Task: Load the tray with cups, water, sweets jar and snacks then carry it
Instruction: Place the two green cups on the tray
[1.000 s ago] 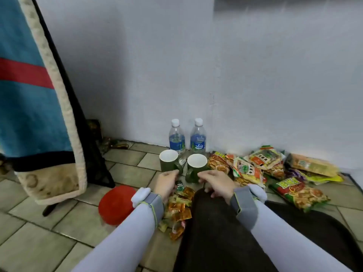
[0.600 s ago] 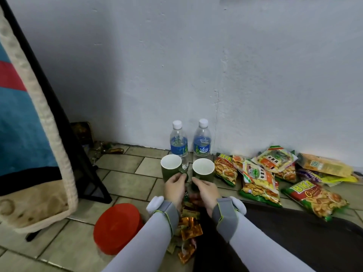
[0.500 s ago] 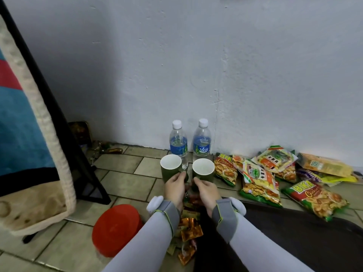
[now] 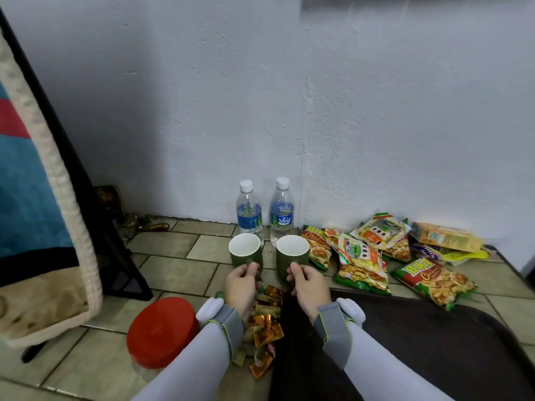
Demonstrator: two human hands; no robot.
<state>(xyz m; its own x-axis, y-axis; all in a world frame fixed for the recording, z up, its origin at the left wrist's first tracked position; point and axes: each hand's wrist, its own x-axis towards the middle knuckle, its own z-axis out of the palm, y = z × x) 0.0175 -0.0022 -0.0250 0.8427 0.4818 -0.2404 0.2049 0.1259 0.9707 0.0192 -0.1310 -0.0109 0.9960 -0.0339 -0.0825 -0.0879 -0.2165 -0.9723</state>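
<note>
Green ceramic meets the fingers of both hands: the left hand [image 4: 242,285] is curled around the handle side of the left cup [image 4: 245,250], fingers closed on it, and the right hand [image 4: 308,286] is wrapped the same way on the near side of the right cup [image 4: 289,256], thumb on top. Both cups stand upright on the tiled floor [image 4: 179,273], white inside, close beside each other but apart. Each wrist wears a grey strap with a white pod, over pale sleeves.

Just beyond the cups, against the white wall [image 4: 289,96], two water bottles [image 4: 249,212] stand upright side by side, white caps on, blue labels facing out.

Below the left hand, a scatter of gold and orange wrapped sweets [image 4: 266,331] lies on the floor, running toward the near edge. To their left sits a red round lid [image 4: 162,331], flat on the tiles. To their right, the dark brown tray [image 4: 419,342] fills the near right corner, under the right forearm.

Right of the cups, a heap of snack packets [image 4: 362,256] spreads along the floor toward the far right wall, some overlapping; one red and green packet lies touching the tray's far rim.

At far left, a blue and red fabric panel [image 4: 26,183] with a cream border leans on a black frame.
</note>
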